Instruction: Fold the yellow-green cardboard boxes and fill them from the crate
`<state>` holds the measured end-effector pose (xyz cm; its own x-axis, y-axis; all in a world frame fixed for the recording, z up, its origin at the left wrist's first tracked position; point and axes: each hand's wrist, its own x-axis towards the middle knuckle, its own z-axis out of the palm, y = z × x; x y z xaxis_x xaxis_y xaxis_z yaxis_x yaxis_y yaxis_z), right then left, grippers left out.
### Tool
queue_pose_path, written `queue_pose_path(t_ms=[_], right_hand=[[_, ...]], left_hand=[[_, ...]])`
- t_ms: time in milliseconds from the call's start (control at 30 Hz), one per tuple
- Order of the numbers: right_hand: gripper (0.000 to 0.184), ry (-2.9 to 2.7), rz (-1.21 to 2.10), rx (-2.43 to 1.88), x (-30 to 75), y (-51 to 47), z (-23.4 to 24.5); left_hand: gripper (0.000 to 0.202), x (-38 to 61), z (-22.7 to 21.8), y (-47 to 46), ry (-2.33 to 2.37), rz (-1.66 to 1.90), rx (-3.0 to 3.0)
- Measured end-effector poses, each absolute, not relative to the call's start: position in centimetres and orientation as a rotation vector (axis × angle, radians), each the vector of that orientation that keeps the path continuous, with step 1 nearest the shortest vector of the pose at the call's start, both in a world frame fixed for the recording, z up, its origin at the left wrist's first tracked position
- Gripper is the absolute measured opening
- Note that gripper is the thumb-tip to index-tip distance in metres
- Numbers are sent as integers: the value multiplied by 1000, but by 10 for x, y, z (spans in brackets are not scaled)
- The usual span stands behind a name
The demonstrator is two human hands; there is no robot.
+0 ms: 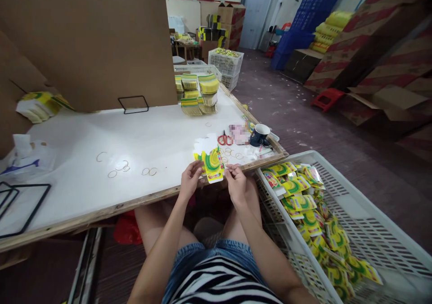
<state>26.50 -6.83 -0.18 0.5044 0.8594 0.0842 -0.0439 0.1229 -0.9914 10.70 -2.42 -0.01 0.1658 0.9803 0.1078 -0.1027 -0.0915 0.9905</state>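
Note:
Between my two hands is a yellow and green printed card (213,165), held upright at the table's front edge. My left hand (191,179) is closed at its left side, fingertips on that edge. On the other side, my right hand (236,183) pinches the right edge between thumb and fingers. More yellow and white cards lie just behind, partly hidden by the held one. Red-handled scissors (225,138) and several rubber bands (228,152) lie close to the cards.
Stacks of cards (199,94) stand at the table's far end. A dark mug (259,135) sits near the right corner. At my right is a white crate (357,196) full of yellow packs (303,205). Cardboard (91,43) walls the back; a tissue pack (29,157) lies left.

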Motion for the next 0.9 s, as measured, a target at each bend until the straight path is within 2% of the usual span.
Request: queue_pose_path(t_ms=[133,367,633,900], right_hand=[[30,-756,978,-1157,260,-89,-5],[30,-717,1238,-1050,251,-113,2],[27,-823,1070,-1230,259,-125,9],[31,-880,1150,-1195,257,-126,15]], left_hand=[[58,107,5,-38,843,1087,1129],[57,109,24,-64,580,923,862],[62,113,31,-77,522,898,832],[56,112,38,-83,479,883,918]])
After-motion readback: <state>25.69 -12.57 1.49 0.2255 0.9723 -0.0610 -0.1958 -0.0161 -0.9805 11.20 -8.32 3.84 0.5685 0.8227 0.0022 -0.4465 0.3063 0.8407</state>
